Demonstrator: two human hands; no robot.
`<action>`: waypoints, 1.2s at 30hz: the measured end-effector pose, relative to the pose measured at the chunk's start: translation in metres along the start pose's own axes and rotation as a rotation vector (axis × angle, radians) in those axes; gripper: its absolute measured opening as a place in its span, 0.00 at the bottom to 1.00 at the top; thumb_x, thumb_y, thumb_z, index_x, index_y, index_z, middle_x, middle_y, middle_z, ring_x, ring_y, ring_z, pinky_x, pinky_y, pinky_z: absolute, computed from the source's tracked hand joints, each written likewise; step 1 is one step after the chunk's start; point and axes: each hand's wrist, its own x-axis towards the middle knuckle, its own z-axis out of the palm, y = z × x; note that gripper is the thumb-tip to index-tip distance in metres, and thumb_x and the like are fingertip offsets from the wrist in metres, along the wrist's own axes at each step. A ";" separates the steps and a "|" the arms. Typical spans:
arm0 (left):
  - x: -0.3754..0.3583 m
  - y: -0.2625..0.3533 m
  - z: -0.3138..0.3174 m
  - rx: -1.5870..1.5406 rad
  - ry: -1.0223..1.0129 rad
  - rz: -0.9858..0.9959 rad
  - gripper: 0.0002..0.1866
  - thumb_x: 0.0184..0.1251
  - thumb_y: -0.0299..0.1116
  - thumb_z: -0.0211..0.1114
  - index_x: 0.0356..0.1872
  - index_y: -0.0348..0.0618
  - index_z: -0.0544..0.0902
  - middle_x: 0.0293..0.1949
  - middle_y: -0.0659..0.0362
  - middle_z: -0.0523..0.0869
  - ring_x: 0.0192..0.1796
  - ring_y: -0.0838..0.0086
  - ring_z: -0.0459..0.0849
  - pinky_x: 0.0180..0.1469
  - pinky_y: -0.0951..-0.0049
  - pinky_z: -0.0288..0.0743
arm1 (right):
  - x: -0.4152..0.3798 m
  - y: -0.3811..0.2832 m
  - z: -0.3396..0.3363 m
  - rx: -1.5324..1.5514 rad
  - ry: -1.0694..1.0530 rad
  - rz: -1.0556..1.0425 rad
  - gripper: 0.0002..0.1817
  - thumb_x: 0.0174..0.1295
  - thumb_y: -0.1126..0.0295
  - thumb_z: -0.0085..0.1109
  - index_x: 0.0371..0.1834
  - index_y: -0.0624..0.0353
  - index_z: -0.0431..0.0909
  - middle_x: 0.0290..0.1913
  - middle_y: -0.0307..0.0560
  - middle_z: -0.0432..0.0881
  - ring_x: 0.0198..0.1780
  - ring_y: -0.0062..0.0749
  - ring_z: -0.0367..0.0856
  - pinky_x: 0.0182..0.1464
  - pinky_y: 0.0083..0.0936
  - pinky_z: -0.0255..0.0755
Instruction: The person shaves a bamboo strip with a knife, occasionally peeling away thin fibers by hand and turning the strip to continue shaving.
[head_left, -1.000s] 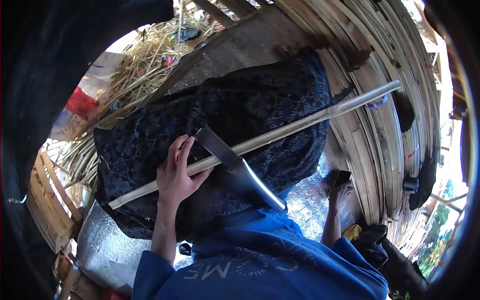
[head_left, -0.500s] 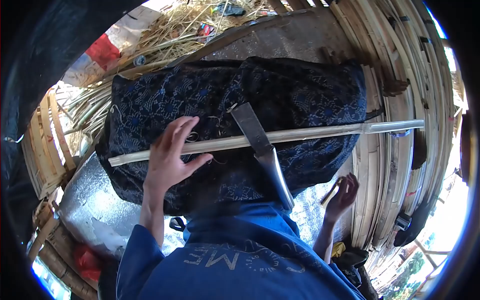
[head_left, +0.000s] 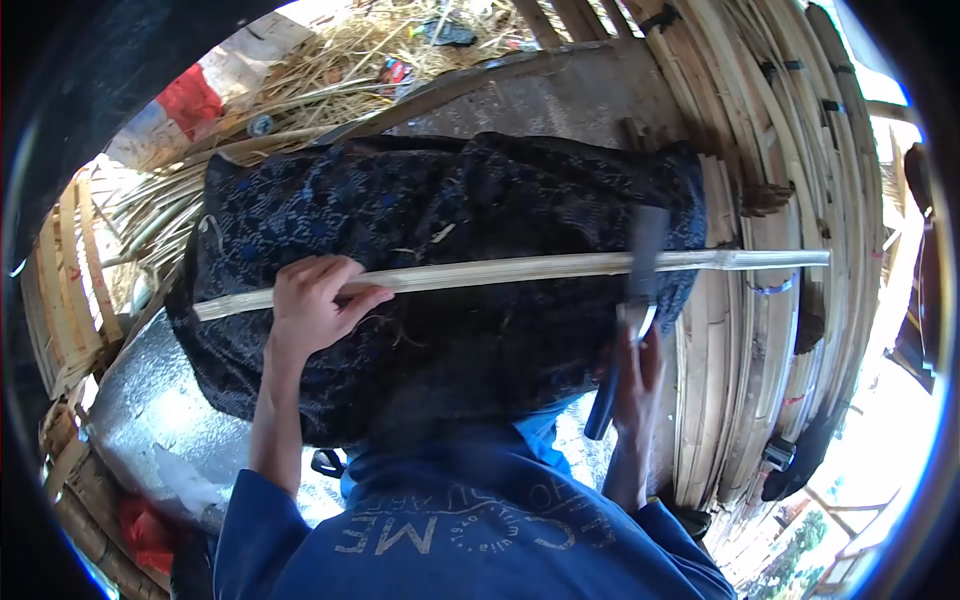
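Observation:
A long pale bamboo strip [head_left: 480, 274] lies across my lap, over a dark cloth [head_left: 420, 205] with a blue and white pattern. My left hand [head_left: 315, 305] is closed over the strip near its left end, the fingers curled on top and the thumb pointing along it. At the right, my right hand [head_left: 638, 375] is wrapped round the handle of a broad-bladed knife [head_left: 648, 240]. The blade points away from me and overlaps the strip near its right part; it is slightly blurred. A few thin shavings lie on the cloth.
Stacked, bound bamboo slats [head_left: 745, 380] run along my right side. Cut stalks and straw [head_left: 320, 95] heap up at the far left, near a red and white sack [head_left: 190, 105]. A shiny silver sheet [head_left: 170, 390] lies under the cloth, and a red plastic bag [head_left: 145, 530] sits at lower left.
My right hand has taken the knife by its handle, lifting it from the lap and moving it right along the strip. My left hand has closed from spread fingers onto the strip.

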 end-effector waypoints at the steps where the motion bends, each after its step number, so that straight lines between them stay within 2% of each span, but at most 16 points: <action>1: -0.001 0.001 0.000 0.008 0.000 -0.014 0.20 0.51 0.51 0.76 0.22 0.46 0.79 0.19 0.64 0.81 0.20 0.70 0.81 0.25 0.71 0.72 | 0.002 0.003 -0.007 0.130 0.114 0.033 0.17 0.74 0.61 0.50 0.59 0.56 0.68 0.27 0.41 0.78 0.22 0.23 0.78 0.23 0.17 0.72; 4: -0.002 -0.002 0.005 0.003 0.020 -0.003 0.20 0.52 0.51 0.76 0.23 0.47 0.79 0.18 0.64 0.81 0.19 0.70 0.80 0.24 0.71 0.71 | 0.008 -0.003 -0.008 0.225 0.256 0.072 0.18 0.75 0.62 0.48 0.63 0.53 0.62 0.23 0.38 0.76 0.17 0.25 0.77 0.16 0.19 0.70; 6: -0.005 -0.004 0.007 0.045 -0.014 -0.027 0.21 0.53 0.52 0.75 0.22 0.47 0.78 0.18 0.63 0.80 0.17 0.71 0.79 0.22 0.72 0.70 | 0.006 0.010 0.001 0.144 0.034 0.062 0.21 0.74 0.60 0.50 0.63 0.57 0.61 0.25 0.43 0.76 0.25 0.33 0.84 0.23 0.26 0.78; 10: -0.006 -0.001 0.008 0.097 -0.075 -0.060 0.23 0.54 0.54 0.74 0.22 0.48 0.75 0.16 0.63 0.79 0.16 0.71 0.79 0.20 0.72 0.69 | -0.024 0.013 0.082 -0.262 -0.200 -0.110 0.10 0.71 0.70 0.53 0.51 0.55 0.65 0.18 0.38 0.73 0.15 0.20 0.73 0.15 0.16 0.64; 12: -0.009 -0.003 0.011 0.163 -0.003 0.012 0.24 0.54 0.55 0.74 0.21 0.48 0.74 0.14 0.63 0.77 0.15 0.71 0.78 0.19 0.73 0.69 | -0.020 -0.002 0.082 -0.177 -0.262 -0.083 0.10 0.70 0.70 0.55 0.49 0.56 0.66 0.17 0.36 0.72 0.14 0.19 0.71 0.15 0.15 0.62; 14: -0.010 -0.001 0.011 0.187 0.015 0.002 0.25 0.53 0.56 0.74 0.20 0.48 0.74 0.14 0.64 0.76 0.15 0.71 0.78 0.19 0.73 0.70 | -0.009 -0.002 0.056 -0.034 -0.096 0.011 0.17 0.69 0.61 0.58 0.48 0.61 0.67 0.20 0.41 0.76 0.19 0.27 0.77 0.21 0.27 0.69; 16: -0.008 -0.002 0.013 0.186 0.036 0.011 0.26 0.52 0.57 0.75 0.20 0.48 0.74 0.14 0.64 0.76 0.15 0.72 0.78 0.19 0.73 0.70 | 0.002 -0.011 0.039 0.126 0.101 0.001 0.07 0.70 0.69 0.54 0.45 0.56 0.67 0.17 0.35 0.71 0.14 0.19 0.70 0.14 0.16 0.63; 20: -0.007 0.000 0.014 0.213 0.029 0.001 0.26 0.52 0.58 0.75 0.19 0.48 0.73 0.14 0.65 0.75 0.15 0.74 0.76 0.18 0.75 0.69 | 0.000 0.013 0.067 0.085 0.152 -0.140 0.11 0.72 0.66 0.52 0.51 0.57 0.65 0.20 0.38 0.71 0.16 0.19 0.69 0.15 0.16 0.63; 21: -0.007 0.001 0.013 0.222 0.026 -0.008 0.26 0.52 0.58 0.75 0.19 0.48 0.73 0.14 0.65 0.75 0.15 0.74 0.76 0.18 0.75 0.69 | -0.005 0.002 0.076 -0.021 0.105 -0.120 0.15 0.72 0.63 0.53 0.49 0.60 0.62 0.18 0.40 0.74 0.16 0.22 0.74 0.18 0.19 0.67; 24: -0.013 -0.001 0.002 0.176 0.038 -0.017 0.22 0.56 0.52 0.74 0.21 0.47 0.75 0.19 0.64 0.79 0.20 0.72 0.79 0.26 0.72 0.72 | -0.003 0.009 0.078 0.320 0.007 -0.073 0.14 0.72 0.66 0.53 0.52 0.60 0.62 0.26 0.42 0.73 0.18 0.24 0.76 0.19 0.20 0.71; 27: -0.026 -0.001 -0.016 0.083 0.253 -0.144 0.10 0.62 0.37 0.69 0.30 0.42 0.80 0.32 0.59 0.82 0.37 0.63 0.79 0.46 0.63 0.68 | 0.000 0.004 0.047 0.322 -0.134 0.102 0.17 0.73 0.63 0.51 0.57 0.60 0.64 0.26 0.42 0.74 0.19 0.25 0.76 0.19 0.20 0.72; 28: -0.031 -0.004 -0.018 0.086 0.251 -0.152 0.10 0.62 0.37 0.69 0.30 0.42 0.80 0.32 0.59 0.82 0.37 0.63 0.79 0.46 0.63 0.68 | 0.000 0.005 0.034 0.309 -0.161 0.150 0.18 0.73 0.61 0.49 0.59 0.59 0.64 0.25 0.42 0.75 0.18 0.25 0.76 0.19 0.20 0.72; 30: -0.043 -0.010 -0.020 0.192 0.354 -0.362 0.10 0.63 0.36 0.68 0.31 0.40 0.81 0.35 0.57 0.82 0.41 0.63 0.79 0.47 0.63 0.67 | 0.003 0.001 0.004 0.183 -0.211 0.204 0.21 0.74 0.55 0.45 0.60 0.59 0.67 0.24 0.43 0.77 0.18 0.24 0.76 0.19 0.20 0.72; 31: -0.057 -0.018 -0.020 0.184 0.315 -0.452 0.09 0.64 0.35 0.67 0.37 0.40 0.82 0.45 0.54 0.81 0.49 0.61 0.77 0.52 0.61 0.66 | 0.010 -0.002 -0.010 0.108 -0.327 0.158 0.24 0.75 0.52 0.42 0.60 0.60 0.69 0.25 0.43 0.78 0.18 0.23 0.77 0.19 0.20 0.71; 32: -0.058 -0.018 -0.023 0.186 0.319 -0.462 0.09 0.64 0.35 0.67 0.37 0.40 0.82 0.45 0.54 0.81 0.49 0.61 0.77 0.52 0.61 0.66 | 0.016 -0.013 -0.019 -0.024 -0.379 0.106 0.24 0.74 0.52 0.44 0.59 0.61 0.69 0.25 0.42 0.78 0.19 0.22 0.77 0.19 0.19 0.71; 36: -0.050 -0.022 -0.020 0.331 0.314 -0.435 0.20 0.68 0.40 0.63 0.58 0.44 0.76 0.66 0.49 0.69 0.68 0.52 0.65 0.69 0.54 0.57 | 0.036 -0.031 -0.058 -0.406 -0.577 0.050 0.19 0.72 0.58 0.49 0.56 0.63 0.72 0.26 0.43 0.79 0.23 0.23 0.79 0.25 0.22 0.72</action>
